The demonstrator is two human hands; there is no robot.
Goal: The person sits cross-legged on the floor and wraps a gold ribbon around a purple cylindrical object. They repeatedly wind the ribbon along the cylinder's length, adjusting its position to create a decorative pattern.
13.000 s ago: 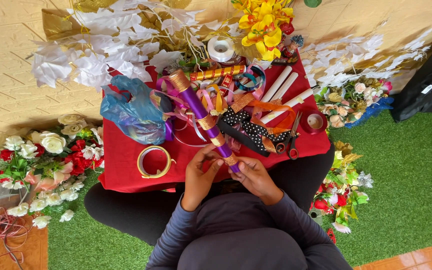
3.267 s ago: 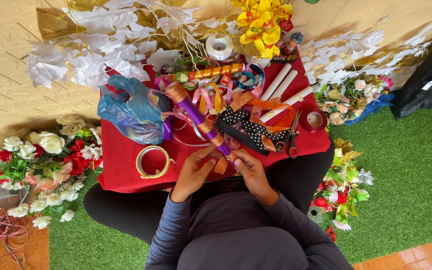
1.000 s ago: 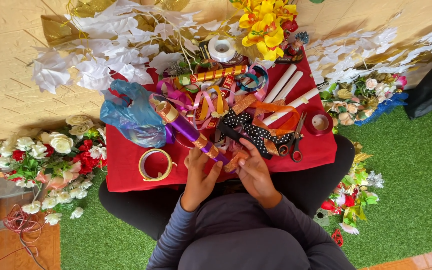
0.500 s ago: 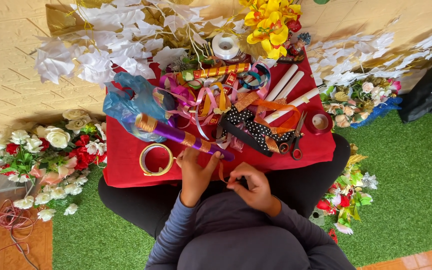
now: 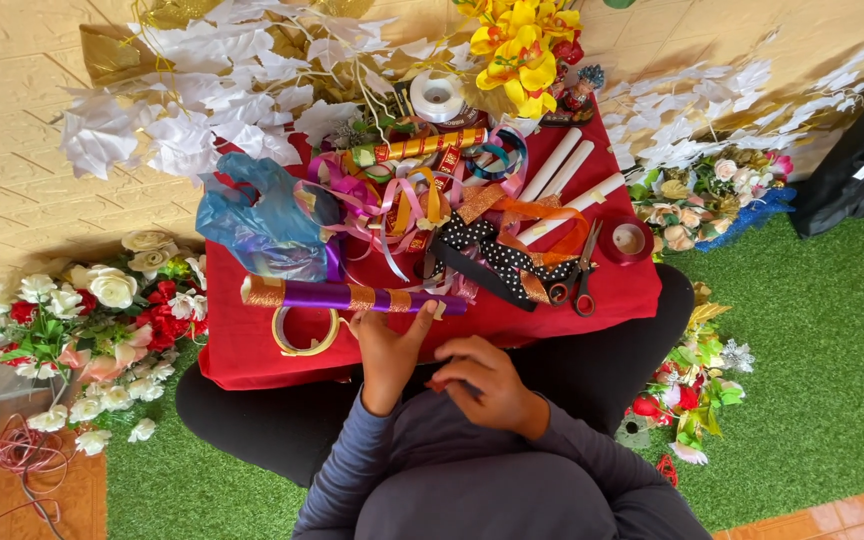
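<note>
A purple stick wrapped with gold bands (image 5: pixel 352 296) lies almost level across the near side of the red cloth (image 5: pixel 252 345). My left hand (image 5: pixel 388 350) holds its right end between thumb and fingers. My right hand (image 5: pixel 487 378) is curled close to my body, away from the stick; what it holds is not visible. A gold tape ring (image 5: pixel 305 330) lies just below the stick. Black polka-dot ribbon (image 5: pixel 487 255) and orange-handled scissors (image 5: pixel 582 275) lie to the right of the stick.
A blue plastic bag (image 5: pixel 262 225), loose ribbons (image 5: pixel 402 205), white rolls (image 5: pixel 567 180) and a white tape spool (image 5: pixel 437 97) crowd the cloth. White leaf sprays (image 5: pixel 182 110), yellow flowers (image 5: pixel 517 45), and flower bunches (image 5: pixel 72 320) ring it on green turf (image 5: pixel 822 370).
The purple stick has swung from pointing up-left to lying nearly level to the left. My right hand has let go of it and drawn back toward my body.
</note>
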